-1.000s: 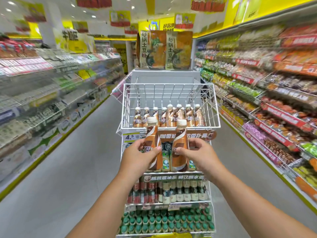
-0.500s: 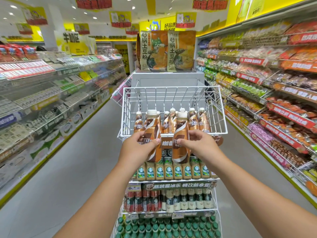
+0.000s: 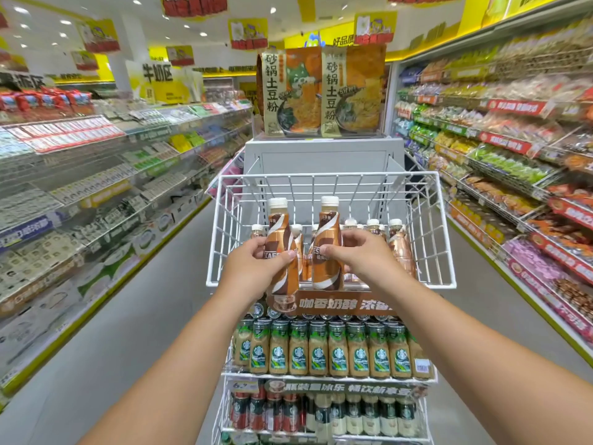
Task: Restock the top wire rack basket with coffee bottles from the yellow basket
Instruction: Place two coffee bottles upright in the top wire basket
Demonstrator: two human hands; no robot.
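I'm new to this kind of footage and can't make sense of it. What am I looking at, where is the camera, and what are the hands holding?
There is no machine here: a person wears a wide-angle camera on the head, so you see their own two arms reaching forward in a shop aisle. The left hand grips one brown coffee bottle, and the right hand grips a second coffee bottle. Both bottles are upright at the front of the white top wire basket, where a row of similar bottles already stands. Below it are shelves of green-labelled bottles and darker drinks. The yellow basket is not in view.
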